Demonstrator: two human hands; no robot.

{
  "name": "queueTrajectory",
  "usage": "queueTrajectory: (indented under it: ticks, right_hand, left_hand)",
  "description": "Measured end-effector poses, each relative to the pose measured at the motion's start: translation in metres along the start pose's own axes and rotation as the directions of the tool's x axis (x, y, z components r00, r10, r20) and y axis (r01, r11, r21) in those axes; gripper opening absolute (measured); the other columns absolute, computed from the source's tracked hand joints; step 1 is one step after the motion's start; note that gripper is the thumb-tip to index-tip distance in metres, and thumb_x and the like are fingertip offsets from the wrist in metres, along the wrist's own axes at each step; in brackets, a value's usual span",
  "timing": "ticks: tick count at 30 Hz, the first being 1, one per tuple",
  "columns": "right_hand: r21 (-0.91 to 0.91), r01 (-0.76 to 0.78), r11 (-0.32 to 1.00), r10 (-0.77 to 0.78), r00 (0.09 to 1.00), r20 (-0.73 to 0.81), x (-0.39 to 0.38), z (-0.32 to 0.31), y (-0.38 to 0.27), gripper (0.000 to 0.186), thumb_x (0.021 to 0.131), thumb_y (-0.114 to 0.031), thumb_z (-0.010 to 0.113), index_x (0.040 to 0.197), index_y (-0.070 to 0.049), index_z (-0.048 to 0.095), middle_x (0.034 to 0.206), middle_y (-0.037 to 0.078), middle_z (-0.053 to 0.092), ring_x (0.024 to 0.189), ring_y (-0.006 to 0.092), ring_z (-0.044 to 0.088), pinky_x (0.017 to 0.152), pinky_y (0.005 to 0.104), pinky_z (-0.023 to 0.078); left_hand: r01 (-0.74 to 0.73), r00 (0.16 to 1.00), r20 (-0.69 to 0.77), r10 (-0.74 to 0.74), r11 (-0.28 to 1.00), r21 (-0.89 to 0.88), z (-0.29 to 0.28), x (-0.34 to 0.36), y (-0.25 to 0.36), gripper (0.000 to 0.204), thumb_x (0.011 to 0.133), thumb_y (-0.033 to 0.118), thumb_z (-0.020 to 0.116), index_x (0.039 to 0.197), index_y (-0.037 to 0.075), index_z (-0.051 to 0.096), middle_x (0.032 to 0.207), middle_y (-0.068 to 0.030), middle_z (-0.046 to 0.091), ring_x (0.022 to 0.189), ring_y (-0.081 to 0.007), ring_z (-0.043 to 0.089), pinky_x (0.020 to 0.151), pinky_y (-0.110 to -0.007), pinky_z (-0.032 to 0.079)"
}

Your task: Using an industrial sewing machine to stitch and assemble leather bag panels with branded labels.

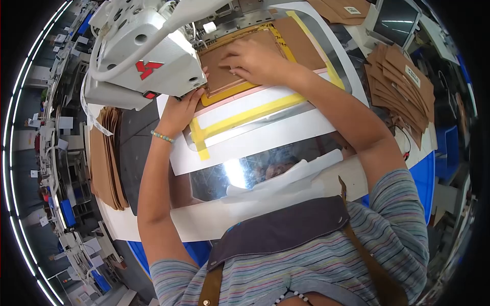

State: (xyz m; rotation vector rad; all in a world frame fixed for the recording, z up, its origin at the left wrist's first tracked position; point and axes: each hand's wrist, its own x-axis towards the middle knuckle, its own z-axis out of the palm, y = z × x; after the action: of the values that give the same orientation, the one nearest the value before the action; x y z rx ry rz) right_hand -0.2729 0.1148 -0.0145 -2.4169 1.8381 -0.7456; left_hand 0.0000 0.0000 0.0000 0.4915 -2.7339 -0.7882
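Note:
A brown panel [217, 65] lies inside a yellow-edged frame [229, 95] under the arm of a white sewing machine [148, 56]. On the panel rests my right hand [258, 64], fingers apart and slightly bent, holding nothing I can see. My left hand [182, 111] reaches to the frame's near left corner, beside the machine head. Its fingers look stretched out along that edge; the machine hides part of them. The frame lies on a white sheet [214, 155] with strips of yellow tape [250, 115].
Brown pieces [107, 158] stand in a row at the left. More brown pieces [400, 84] are piled at the right, below a dark screen [395, 21]. A shiny plate [209, 181] and a rolled white sheet [286, 175] lie nearer my body. The machine head overhangs the left side.

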Motion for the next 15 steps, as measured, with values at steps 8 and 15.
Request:
queueTrajectory:
  ticks: [8,15]
  right_hand:
    - [0.04,0.302,0.952,-0.303,0.953,0.001,0.007,0.014,-0.028,0.042,0.092,-0.005,0.063,0.129,-0.019,0.077,0.134,0.01,0.066,0.128,0.0306,0.058,0.109,0.0462,0.048]
    - [0.183,0.199,0.963,-0.178,0.976,-0.123,-0.007,0.01,-0.017,0.042,0.09,-0.002,0.064,0.127,-0.017,0.078,0.137,0.009,0.066,0.129,0.0309,0.059,0.111,0.0456,0.049]
  left_hand:
    - [0.109,0.986,-0.151,-0.076,0.969,0.222,-0.005,-0.02,-0.114,0.042,0.099,-0.005,0.06,0.14,0.004,0.064,0.144,-0.0162,0.067,0.136,-0.0295,0.061,0.114,-0.039,0.047]
    - [-0.2,0.973,-0.082,0.214,0.968,0.15,0.001,0.032,-0.013,0.043,0.103,0.004,0.061,0.145,0.008,0.063,0.15,-0.011,0.063,0.14,-0.0283,0.056,0.121,-0.039,0.04]
